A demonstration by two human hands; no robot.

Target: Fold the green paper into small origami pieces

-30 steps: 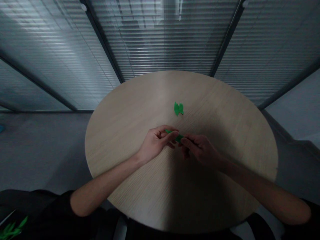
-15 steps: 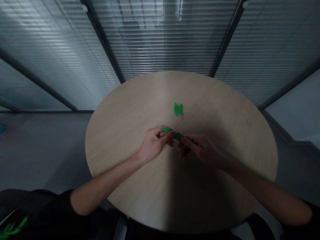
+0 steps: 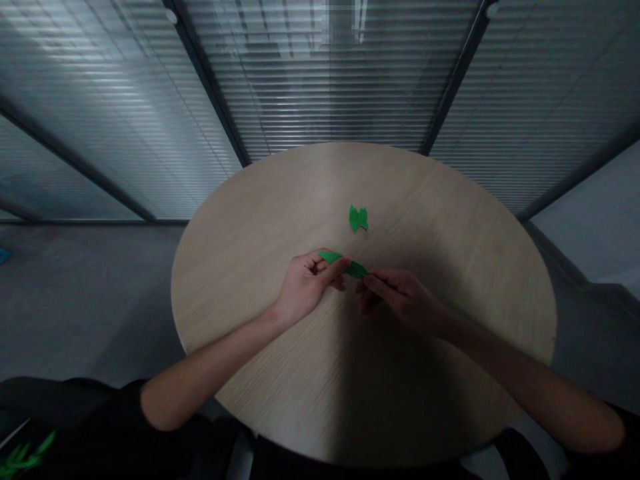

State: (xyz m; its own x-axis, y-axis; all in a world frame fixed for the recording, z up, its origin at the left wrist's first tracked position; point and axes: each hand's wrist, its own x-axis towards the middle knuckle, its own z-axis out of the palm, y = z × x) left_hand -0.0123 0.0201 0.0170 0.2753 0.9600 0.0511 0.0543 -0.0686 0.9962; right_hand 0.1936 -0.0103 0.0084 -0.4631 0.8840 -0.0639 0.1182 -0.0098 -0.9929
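A narrow green folded piece point(image 3: 356, 269), pointed at its left end, is held slantwise above the middle of the table. My left hand point(image 3: 313, 279) pinches it with the thumb on top, near its middle. The thumb and fingers of my right hand point(image 3: 395, 292) grip its right end. Farther back, a small green shape point(image 3: 358, 218) with two jagged wing-like halves lies on the tabletop.
The round wooden table point(image 3: 280, 193) fills the centre. Behind it stand glass panels with blinds point(image 3: 330, 100) and dark frames. Green leaf-like shapes point(image 3: 30, 457) show at the lower left, and a small blue thing point(image 3: 4, 255) lies at the far left.
My left hand has shifted very slightly left along the green piece, showing a little more of it between my hands. My right hand has barely moved.
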